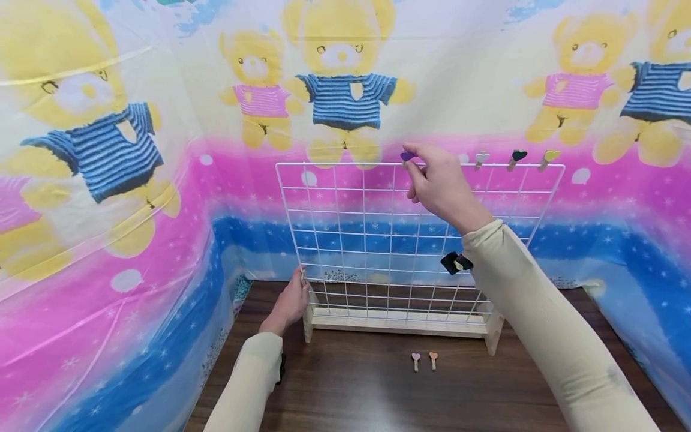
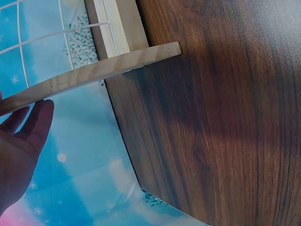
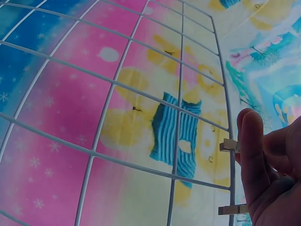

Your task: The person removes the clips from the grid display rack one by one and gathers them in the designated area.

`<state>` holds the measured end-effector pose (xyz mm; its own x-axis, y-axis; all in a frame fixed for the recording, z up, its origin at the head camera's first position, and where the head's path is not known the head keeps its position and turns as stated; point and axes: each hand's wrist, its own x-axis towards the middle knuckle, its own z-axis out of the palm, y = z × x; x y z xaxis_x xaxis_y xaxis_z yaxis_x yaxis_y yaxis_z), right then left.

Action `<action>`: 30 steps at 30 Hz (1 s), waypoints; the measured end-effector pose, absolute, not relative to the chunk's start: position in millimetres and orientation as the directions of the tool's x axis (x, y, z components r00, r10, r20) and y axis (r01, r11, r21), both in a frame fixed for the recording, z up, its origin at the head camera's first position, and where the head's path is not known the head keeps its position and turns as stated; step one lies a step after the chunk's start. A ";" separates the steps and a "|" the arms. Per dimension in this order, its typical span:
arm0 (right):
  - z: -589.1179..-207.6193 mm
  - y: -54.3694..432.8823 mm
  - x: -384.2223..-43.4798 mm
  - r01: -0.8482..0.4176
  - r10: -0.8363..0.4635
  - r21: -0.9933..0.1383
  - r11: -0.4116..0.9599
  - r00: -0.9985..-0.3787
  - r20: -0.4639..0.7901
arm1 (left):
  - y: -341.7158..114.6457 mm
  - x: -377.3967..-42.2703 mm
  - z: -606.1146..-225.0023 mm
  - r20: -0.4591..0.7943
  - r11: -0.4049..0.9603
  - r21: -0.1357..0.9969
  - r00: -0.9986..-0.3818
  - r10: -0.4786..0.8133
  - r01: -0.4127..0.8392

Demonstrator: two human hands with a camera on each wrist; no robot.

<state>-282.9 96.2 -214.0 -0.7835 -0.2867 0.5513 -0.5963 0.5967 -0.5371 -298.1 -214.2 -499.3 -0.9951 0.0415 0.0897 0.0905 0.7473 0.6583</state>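
Observation:
My right hand pinches a small clothespin with a purple heart at the top wire of a white wire grid. In the right wrist view, the wooden jaws of a clothespin straddle the edge wire by my fingertips, and another clothespin sits further along that wire. To the right on the top wire are clothespins with a white heart, a dark green heart and a yellow heart. My left hand holds the grid stand's left wooden side post.
Two more clothespins, one with a pink heart and one with an orange heart, lie on the dark wood table before the stand's wooden base. A bear-printed cloth hangs behind and at both sides.

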 end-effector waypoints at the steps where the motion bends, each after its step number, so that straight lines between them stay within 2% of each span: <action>1: -213.9 95.8 -284.1 -0.586 -0.281 -0.549 0.595 -0.793 0.541 | -214.0 -298.0 -499.1 0.089 0.747 0.659 -0.995 0.041 0.089; 5: -213.5 94.8 -287.8 -0.561 -0.260 -0.583 0.588 -0.813 0.520 | -213.2 -297.9 -498.7 0.091 0.750 0.655 -0.995 0.038 0.089; 14: -214.1 92.9 -290.4 -0.564 -0.238 -0.586 0.581 -0.807 0.541 | -212.1 -297.7 -498.4 0.094 0.745 0.662 -0.995 0.030 0.085; 25: -212.9 94.3 -284.9 -0.621 -0.184 -0.549 0.559 -0.739 0.648 | -211.8 -296.2 -497.9 0.103 0.744 0.662 -0.994 0.030 0.091; 30: -211.1 100.1 -271.7 -0.626 -0.203 -0.566 0.537 -0.747 0.633 | -211.9 -296.1 -496.9 0.104 0.748 0.658 -0.994 0.028 0.090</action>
<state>-271.7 100.1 -211.1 -0.7468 -0.2035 0.6332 -0.6259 0.5369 -0.5657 -296.1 -211.9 -496.9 -0.9942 0.0277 0.1040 0.0896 0.7480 0.6576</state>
